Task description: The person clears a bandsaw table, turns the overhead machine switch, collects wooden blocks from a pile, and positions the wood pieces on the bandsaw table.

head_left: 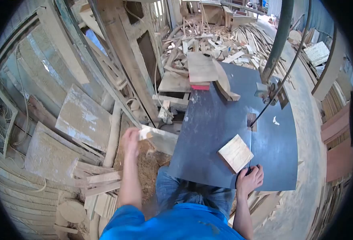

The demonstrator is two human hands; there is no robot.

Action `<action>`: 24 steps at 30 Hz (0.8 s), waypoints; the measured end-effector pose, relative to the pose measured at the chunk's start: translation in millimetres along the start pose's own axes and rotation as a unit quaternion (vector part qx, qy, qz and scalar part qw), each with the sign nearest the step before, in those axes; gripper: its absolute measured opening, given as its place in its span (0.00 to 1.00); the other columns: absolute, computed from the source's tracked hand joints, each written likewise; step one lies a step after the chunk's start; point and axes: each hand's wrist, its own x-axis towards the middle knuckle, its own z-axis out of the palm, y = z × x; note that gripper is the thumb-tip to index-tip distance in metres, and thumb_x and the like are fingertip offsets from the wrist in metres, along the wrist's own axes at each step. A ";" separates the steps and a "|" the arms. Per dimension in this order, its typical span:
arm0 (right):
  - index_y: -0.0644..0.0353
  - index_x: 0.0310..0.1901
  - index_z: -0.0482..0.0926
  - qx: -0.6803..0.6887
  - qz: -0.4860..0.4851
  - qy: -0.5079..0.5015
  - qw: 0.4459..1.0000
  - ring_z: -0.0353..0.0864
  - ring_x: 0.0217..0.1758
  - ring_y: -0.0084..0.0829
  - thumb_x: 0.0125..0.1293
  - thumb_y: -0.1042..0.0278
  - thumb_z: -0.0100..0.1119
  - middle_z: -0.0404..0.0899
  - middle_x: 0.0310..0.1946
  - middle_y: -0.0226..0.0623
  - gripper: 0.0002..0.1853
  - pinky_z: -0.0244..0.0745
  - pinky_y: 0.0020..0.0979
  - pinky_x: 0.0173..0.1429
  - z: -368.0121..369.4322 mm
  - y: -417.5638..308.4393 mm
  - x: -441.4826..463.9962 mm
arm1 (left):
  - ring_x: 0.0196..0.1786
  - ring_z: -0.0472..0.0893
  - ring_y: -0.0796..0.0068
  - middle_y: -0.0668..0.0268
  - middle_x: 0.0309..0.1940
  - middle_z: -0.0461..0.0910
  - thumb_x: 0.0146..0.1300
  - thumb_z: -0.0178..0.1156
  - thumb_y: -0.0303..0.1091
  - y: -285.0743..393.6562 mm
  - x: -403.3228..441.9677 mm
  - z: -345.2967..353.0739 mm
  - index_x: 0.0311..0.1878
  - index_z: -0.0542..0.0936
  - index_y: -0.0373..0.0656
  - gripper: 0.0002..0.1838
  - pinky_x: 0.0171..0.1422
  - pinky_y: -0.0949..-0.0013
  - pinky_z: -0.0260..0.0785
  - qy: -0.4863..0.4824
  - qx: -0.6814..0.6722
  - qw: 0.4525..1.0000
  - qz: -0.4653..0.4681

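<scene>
My left hand point(131, 141) is off the table's left side, fingers closed at a small pale wood offcut point(145, 132), slightly blurred. My right hand point(250, 180) rests at the near edge of the dark saw table point(208, 132). Its fingers are curled around a small black object point(247, 171) that is mostly hidden. Just beyond that hand lies a square wooden block point(236, 153) with curved lines drawn on top, left of the table slot. The thin bandsaw blade point(260, 113) meets the table at a small insert, beyond the block.
At the table's far left sit a flat board point(202, 67) and a curved wood piece point(225, 82). A blade guide point(267, 90) hangs above the right side. Scrap wood point(224, 44) is heaped behind. Sawdust point(147, 168) and stacked strips point(100, 180) lie at left.
</scene>
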 end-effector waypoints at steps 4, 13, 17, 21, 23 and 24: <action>0.60 0.44 0.76 0.007 -0.001 0.004 1.000 0.66 0.71 0.47 0.61 0.62 0.59 0.71 0.65 0.44 0.14 0.57 0.50 0.70 0.7 1.2 -0.1 | 0.35 0.72 0.83 0.74 0.30 0.76 0.66 0.60 0.32 70.3 72.8 109.9 0.35 0.80 0.43 0.05 0.38 0.74 0.64 -0.057 -0.132 0.989 0.018; 0.64 0.46 0.74 -0.003 0.034 0.015 0.999 0.63 0.73 0.54 0.61 0.60 0.58 0.66 0.69 0.56 0.17 0.55 0.51 0.73 4.8 1.5 1.2 | 0.32 0.83 0.64 0.61 0.29 0.82 0.60 0.61 0.35 218.5 344.0 269.4 0.35 0.82 0.35 0.11 0.37 0.59 0.75 0.035 -0.158 0.978 0.133; 0.65 0.58 0.73 -0.025 0.071 -0.023 0.997 0.63 0.74 0.51 0.64 0.57 0.57 0.67 0.70 0.51 0.25 0.55 0.49 0.75 -6.5 -15.5 4.1 | 0.39 0.85 0.54 0.50 0.37 0.85 0.55 0.60 0.29 269.6 374.3 280.7 0.44 0.82 0.30 0.15 0.48 0.56 0.78 0.289 -0.063 0.913 0.282; 0.62 0.49 0.83 -0.098 -0.053 0.142 0.984 0.82 0.53 0.44 0.73 0.34 0.51 0.85 0.49 0.42 0.33 0.75 0.45 0.58 -6.1 -23.7 14.0 | 0.49 0.85 0.44 0.43 0.46 0.85 0.56 0.61 0.31 290.0 410.0 288.2 0.51 0.81 0.34 0.19 0.55 0.52 0.77 0.385 0.029 0.865 0.320; 0.60 0.58 0.78 -0.054 0.009 0.060 0.997 0.75 0.66 0.49 0.70 0.27 0.47 0.78 0.62 0.44 0.39 0.69 0.48 0.68 -4.5 -19.7 9.3 | 0.50 0.85 0.45 0.45 0.49 0.85 0.57 0.64 0.34 300.1 414.4 291.0 0.55 0.81 0.38 0.21 0.54 0.50 0.78 0.413 0.031 0.844 0.341; 0.61 0.57 0.79 -0.057 0.006 0.070 0.996 0.76 0.65 0.49 0.69 0.27 0.50 0.79 0.61 0.45 0.38 0.70 0.48 0.67 -4.3 -21.4 10.6 | 0.49 0.86 0.46 0.46 0.49 0.85 0.58 0.66 0.35 309.1 409.4 283.7 0.56 0.80 0.37 0.23 0.53 0.50 0.79 0.376 0.004 0.878 0.298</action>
